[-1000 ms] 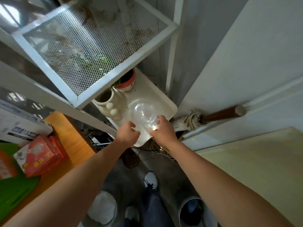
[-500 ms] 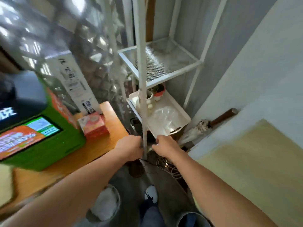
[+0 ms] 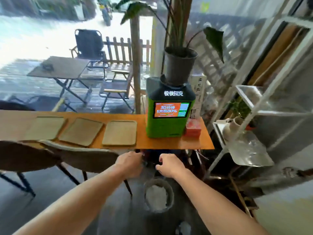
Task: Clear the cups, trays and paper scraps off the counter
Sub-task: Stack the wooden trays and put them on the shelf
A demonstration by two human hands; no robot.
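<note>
Three flat tan trays lie in a row on the orange wooden counter (image 3: 169,143): a left tray (image 3: 44,127), a middle tray (image 3: 81,131) and a right tray (image 3: 120,135). My left hand (image 3: 129,164) and my right hand (image 3: 169,164) hang side by side just below the counter's front edge, fingers loosely curled, holding nothing. At the right, a clear plastic cup (image 3: 249,150) lies blurred on a white tray on the white metal shelf (image 3: 264,102).
A green charging kiosk (image 3: 169,114) with a black plant pot (image 3: 179,67) on top stands on the counter's right part, a red box (image 3: 194,128) beside it. Two grey chairs (image 3: 81,158) stand at the counter. A bin (image 3: 158,195) sits on the floor below my hands.
My right hand let go of the clear cup on the shelf's white tray. Both hands drew back, and my view swung left and up from the shelf to the counter.
</note>
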